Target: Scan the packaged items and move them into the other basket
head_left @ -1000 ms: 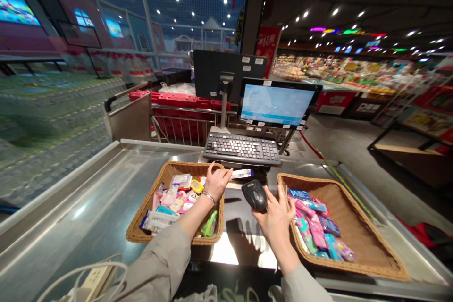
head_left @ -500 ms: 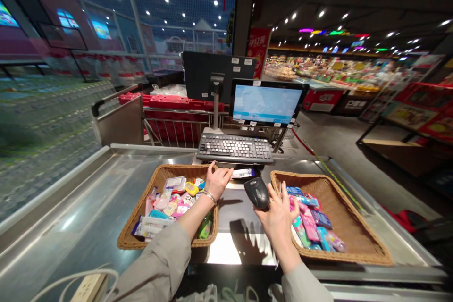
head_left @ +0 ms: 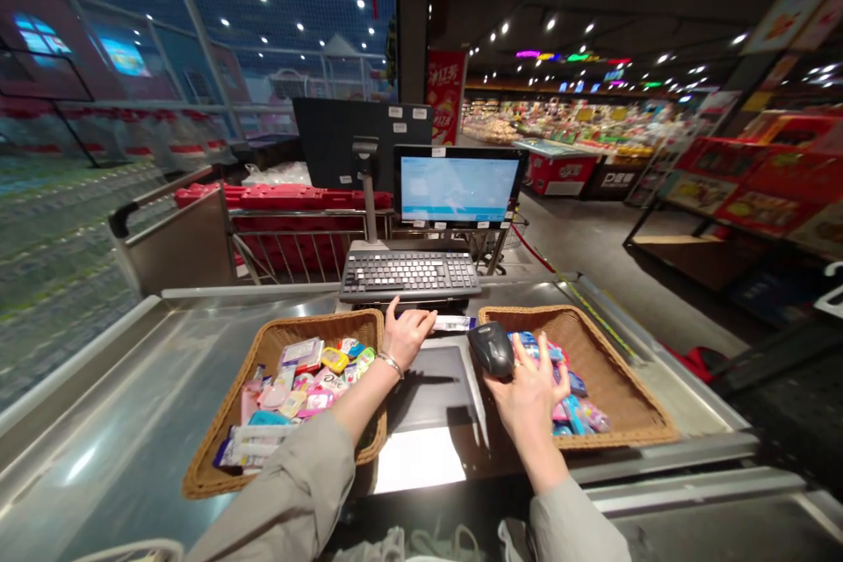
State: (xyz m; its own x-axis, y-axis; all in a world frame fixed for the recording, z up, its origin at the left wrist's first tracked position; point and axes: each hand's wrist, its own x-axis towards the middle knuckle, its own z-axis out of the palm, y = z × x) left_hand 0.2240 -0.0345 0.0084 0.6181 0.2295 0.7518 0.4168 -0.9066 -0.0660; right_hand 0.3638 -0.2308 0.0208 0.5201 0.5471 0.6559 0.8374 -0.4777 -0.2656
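My left hand reaches past the right rim of the left wicker basket. Its fingers are closed on the end of a slim white and purple packet, which points right, just below the keyboard. My right hand is wrapped round a black barcode scanner, its fingers partly stretched along the side. The scanner's head overlaps the left rim of the right wicker basket. Small packaged goods lie in that basket, partly hidden by my hand. The left basket holds many colourful packets and boxes.
A keyboard stands at the counter's back edge, before a lit screen and a second dark monitor. Both baskets rest on the metal counter. Behind it is a metal cart; shelves of red boxes stand at the right.
The view has turned right, shifting the surroundings left. My right hand and the scanner have moved right to the right basket's edge; my left hand, still with the packet, has moved slightly right.
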